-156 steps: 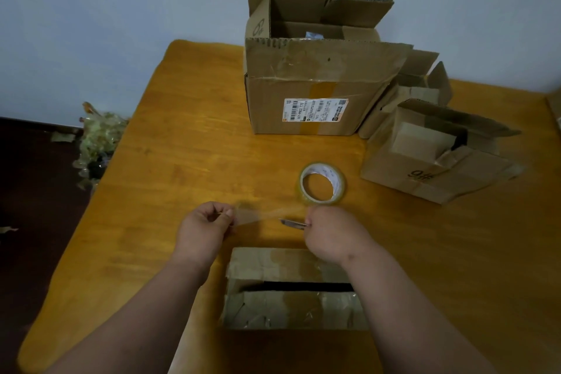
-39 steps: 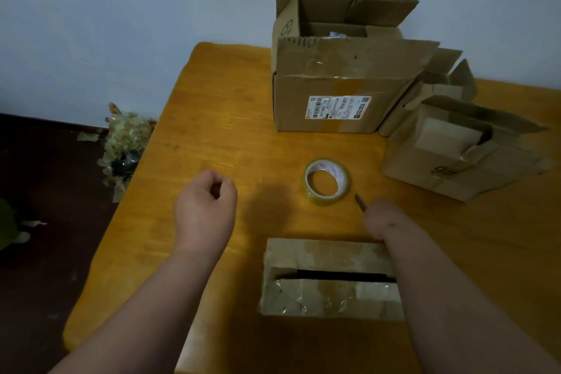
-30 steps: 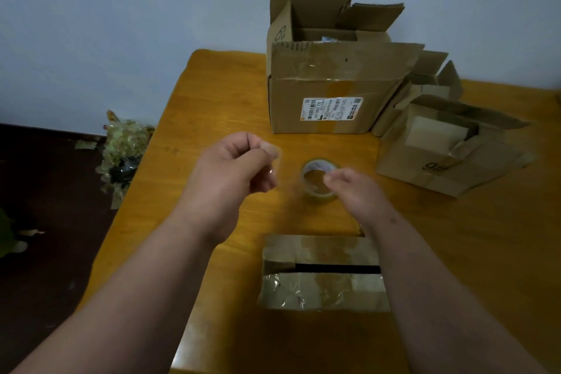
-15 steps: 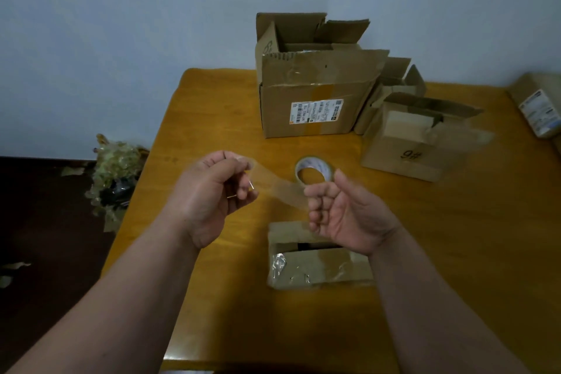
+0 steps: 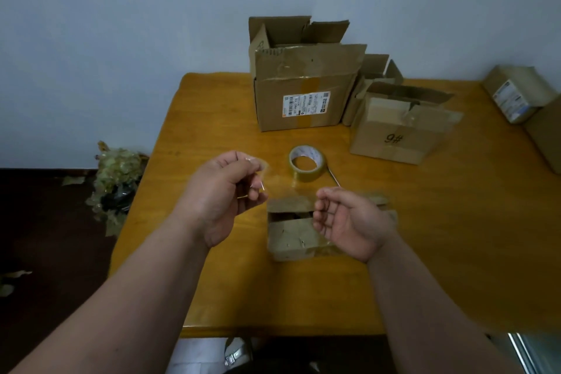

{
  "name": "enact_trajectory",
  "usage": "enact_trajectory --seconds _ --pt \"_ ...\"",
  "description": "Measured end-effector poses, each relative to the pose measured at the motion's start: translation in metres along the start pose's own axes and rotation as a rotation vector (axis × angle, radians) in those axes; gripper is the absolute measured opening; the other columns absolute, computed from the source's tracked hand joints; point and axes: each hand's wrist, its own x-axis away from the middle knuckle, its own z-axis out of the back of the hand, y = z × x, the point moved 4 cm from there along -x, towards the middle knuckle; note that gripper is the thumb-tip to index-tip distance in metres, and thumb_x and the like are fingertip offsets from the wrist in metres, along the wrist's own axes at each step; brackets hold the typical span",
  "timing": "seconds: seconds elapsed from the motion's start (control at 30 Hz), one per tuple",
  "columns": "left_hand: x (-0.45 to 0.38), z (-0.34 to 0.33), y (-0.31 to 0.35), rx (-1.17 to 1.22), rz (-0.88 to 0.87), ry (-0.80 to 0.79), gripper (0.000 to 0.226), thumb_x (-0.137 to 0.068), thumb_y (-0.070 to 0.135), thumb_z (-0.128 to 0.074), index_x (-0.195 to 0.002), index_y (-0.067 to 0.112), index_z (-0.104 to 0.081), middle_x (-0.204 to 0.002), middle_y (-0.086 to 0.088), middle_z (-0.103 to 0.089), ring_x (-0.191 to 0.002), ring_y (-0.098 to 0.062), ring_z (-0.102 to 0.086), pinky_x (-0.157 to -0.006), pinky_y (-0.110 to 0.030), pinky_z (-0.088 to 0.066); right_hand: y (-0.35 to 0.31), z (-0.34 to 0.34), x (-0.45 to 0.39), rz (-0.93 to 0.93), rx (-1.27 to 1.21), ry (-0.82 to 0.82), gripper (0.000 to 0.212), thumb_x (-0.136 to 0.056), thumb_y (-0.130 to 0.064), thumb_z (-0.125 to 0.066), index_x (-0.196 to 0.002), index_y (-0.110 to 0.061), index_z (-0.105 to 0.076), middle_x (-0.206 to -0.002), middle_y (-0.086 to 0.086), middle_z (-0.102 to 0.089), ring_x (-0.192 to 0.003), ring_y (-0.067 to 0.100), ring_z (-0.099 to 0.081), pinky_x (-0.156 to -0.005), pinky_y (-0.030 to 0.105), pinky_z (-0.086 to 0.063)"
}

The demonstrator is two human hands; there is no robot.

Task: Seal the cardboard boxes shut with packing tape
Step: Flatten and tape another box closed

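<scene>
The left hand (image 5: 226, 191) pinches one end of a clear tape strip (image 5: 282, 184) and the right hand (image 5: 349, 220), fingers curled, appears to hold the other end, though that grip is hard to confirm; both are raised above the small box (image 5: 296, 235), whose flaps stand apart. The tape roll (image 5: 307, 167) lies just beyond it on the table (image 5: 455, 222). Risks, as judged: the slack strip may fold onto itself or stick to fingers, and, laid over unclosed flaps, would leave the seam gaping.
</scene>
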Motion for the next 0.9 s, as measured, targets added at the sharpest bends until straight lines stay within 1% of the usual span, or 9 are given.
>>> enact_trajectory --seconds 0.13,0.2,0.27,0.33,0.43,0.5,0.67,0.8,0.9 --pt "0.017 -0.024 0.001 0.030 -0.042 -0.022 0.016 -0.094 0.008 -0.054 -0.079 0.012 -0.060 -0.057 -0.004 -0.054 -0.049 -0.012 -0.048 -0.065 -0.032 -0.057 0.010 -0.007 0.012 -0.116 -0.007 -0.033 0.057 -0.078 -0.052 -0.061 -0.114 -0.007 -0.065 -0.106 0.014 -0.070 -0.096 0.027 -0.064 -0.076 0.036 -0.051" --pt "0.025 -0.034 -0.003 0.033 -0.045 -0.025 0.016 -0.094 0.009 -0.055 -0.079 0.012 -0.060 -0.058 -0.004 -0.054 -0.050 -0.013 -0.048 -0.066 -0.032 -0.056 0.012 -0.009 0.021 -0.144 -0.045 -0.121 0.077 -0.071 -0.068 -0.060 -0.115 -0.005 -0.066 -0.106 0.016 -0.070 -0.095 0.029 -0.066 -0.074 0.037 -0.052" --pt "0.031 -0.040 -0.011 0.027 -0.041 0.003 0.015 -0.094 0.009 -0.055 -0.080 0.011 -0.061 -0.058 -0.005 -0.054 -0.050 -0.013 -0.048 -0.066 -0.032 -0.056 0.011 -0.004 0.030 -0.129 -0.087 -0.199 0.083 -0.064 -0.077 -0.062 -0.106 -0.005 -0.070 -0.097 0.015 -0.069 -0.086 0.027 -0.067 -0.072 0.037 -0.052" --pt "0.037 -0.041 -0.020 0.032 -0.037 0.054 0.016 -0.094 0.009 -0.055 -0.079 0.011 -0.061 -0.058 -0.004 -0.054 -0.050 -0.013 -0.048 -0.064 -0.031 -0.056 0.008 0.005 0.037 -0.093 -0.053 -0.215 0.072 -0.063 -0.071 -0.068 -0.097 -0.008 -0.071 -0.088 0.012 -0.069 -0.079 0.023 -0.067 -0.072 0.036 -0.052" --pt "0.044 -0.037 -0.036 0.042 -0.019 0.133 0.015 -0.094 0.008 -0.055 -0.080 0.010 -0.060 -0.057 -0.004 -0.054 -0.049 -0.013 -0.050 -0.062 -0.030 -0.056 0.006 0.017 0.042 -0.016 0.064 -0.173 0.027 -0.072 -0.036 -0.077 -0.084 -0.014 -0.067 -0.074 0.004 -0.066 -0.072 0.018 -0.062 -0.065 0.029 -0.051" --pt "0.046 -0.029 -0.049 -0.008 0.001 0.187 0.013 -0.094 0.010 -0.057 -0.082 0.010 -0.060 -0.057 -0.003 -0.056 -0.050 -0.013 -0.051 -0.064 -0.032 -0.055 0.007 0.023 0.044 0.010 0.092 -0.147 0.012 -0.073 -0.023 -0.074 -0.077 -0.017 -0.064 -0.070 0.002 -0.064 -0.067 0.014 -0.060 -0.062 0.027 -0.050" --pt "0.046 -0.003 -0.080 -0.331 0.028 0.298 0.022 -0.095 0.016 -0.061 -0.073 0.012 -0.060 -0.059 0.001 -0.065 -0.061 -0.015 -0.057 -0.063 -0.030 -0.053 0.011 0.034 0.041 0.068 0.399 -0.012 0.010 -0.090 -0.014 -0.067 -0.081 -0.015 -0.064 -0.067 -0.002 -0.066 -0.063 0.011 -0.060 -0.062 0.025 -0.048" --pt "0.037 0.015 -0.100 -0.627 0.052 0.385 0.022 -0.095 0.022 -0.062 -0.073 0.018 -0.066 -0.067 0.005 -0.072 -0.064 -0.015 -0.063 -0.069 -0.036 -0.056 0.016 0.032 0.033 0.157 0.801 0.143 0.008 -0.090 -0.023 -0.068 -0.083 -0.021 -0.068 -0.072 -0.005 -0.072 -0.069 0.008 -0.065 -0.065 0.023 -0.049" --pt "0.030 0.021 -0.110 -0.673 0.044 0.426 0.023 -0.095 0.024 -0.063 -0.072 0.022 -0.067 -0.066 0.009 -0.071 -0.055 -0.004 -0.063 -0.063 -0.034 -0.057 0.020 0.027 0.026 0.256 1.003 0.230 0.012 -0.091 -0.031 -0.066 -0.080 -0.028 -0.064 -0.074 -0.008 -0.068 -0.071 0.005 -0.063 -0.060 0.021 -0.045"
